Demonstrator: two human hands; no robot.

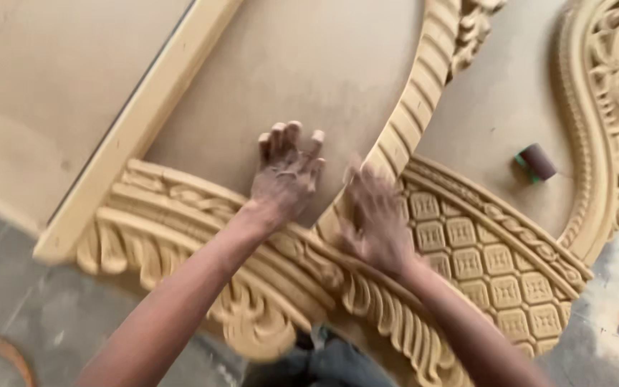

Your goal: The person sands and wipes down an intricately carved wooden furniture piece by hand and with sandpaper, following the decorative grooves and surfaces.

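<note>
Item: carved panel (496, 265), pale wood-coloured board cut in relief, lying flat beneath you. It fills most of the view.

- Ribbed arch moulding (413, 107): a curved band with slanted fluting. Its long axis climbs from near your right hand up toward the top edge, leaning right as it rises.
- Lattice field (481, 261): small raised squares in rows, just right of your right hand.
- Leaf border (180, 222): scrolled foliage running lower left to lower right, passing under both wrists.
- Flat ground (281, 72): plain recessed board inside the arch, dusty.
- Straight frame rail (145, 122): plain strip running diagonally at upper left, well apart from both hands.
- Sanding roll (535, 161): small dark cylinder with a green end, lying loose on the flat board between the arch and a scroll-carved edge at far right. It sits up and to the right of your right hand, well apart; your right hand is the nearer one.

Hands:
- Your left hand (284, 175): fingers spread wide, palm down, holding nothing; it rests on or just above the flat ground, just left of the arch's lower end.
- Your right hand (374, 215): blurred by motion, over the foot of the ribbed arch where it meets the lattice. You cannot tell whether it is spread or closed on anything.

Surroundings: grey floor (8, 301) at lower left and right.
</note>
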